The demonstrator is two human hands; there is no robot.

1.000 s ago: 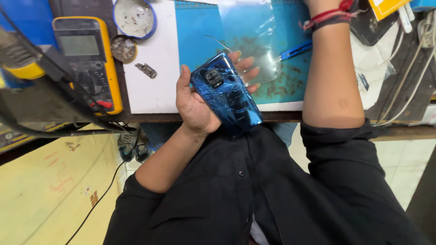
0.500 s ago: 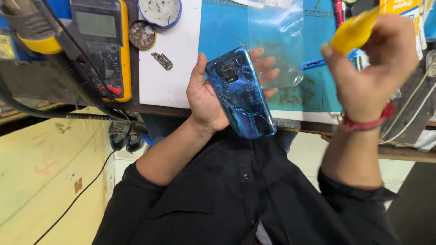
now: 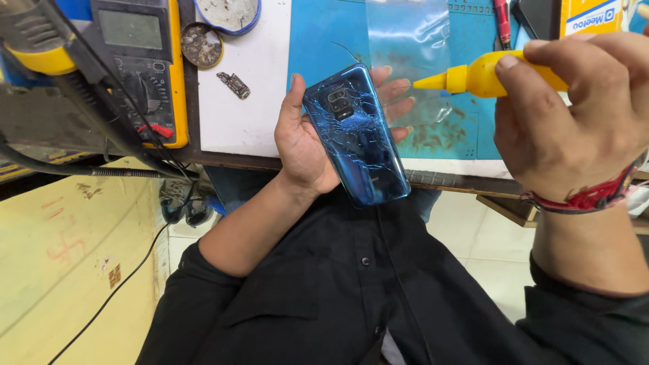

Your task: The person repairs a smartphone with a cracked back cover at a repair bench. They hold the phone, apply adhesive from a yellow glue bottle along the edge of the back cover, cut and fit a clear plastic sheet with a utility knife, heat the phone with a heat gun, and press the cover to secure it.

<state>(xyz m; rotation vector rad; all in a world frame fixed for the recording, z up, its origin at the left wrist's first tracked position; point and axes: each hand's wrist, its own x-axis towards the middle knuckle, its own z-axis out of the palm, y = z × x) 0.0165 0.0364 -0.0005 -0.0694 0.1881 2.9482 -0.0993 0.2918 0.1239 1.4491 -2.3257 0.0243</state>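
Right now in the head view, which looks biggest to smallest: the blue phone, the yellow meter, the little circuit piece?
1. Yellow meter, partly cut off at the top.
2. Blue phone; it sits nearer the camera, so these two are unsure.
3. Circuit piece, clearly smallest.

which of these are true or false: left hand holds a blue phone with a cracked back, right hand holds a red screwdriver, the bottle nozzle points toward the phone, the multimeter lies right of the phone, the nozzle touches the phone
1. The left hand holds a blue phone with a cracked back. True.
2. The right hand holds a red screwdriver. False: it grips a yellow squeeze bottle.
3. The bottle's nozzle points toward the phone. True.
4. The multimeter lies right of the phone. False: it lies to the left of it in the picture, on the bench.
5. The nozzle touches the phone. False: there is a clear gap between them.
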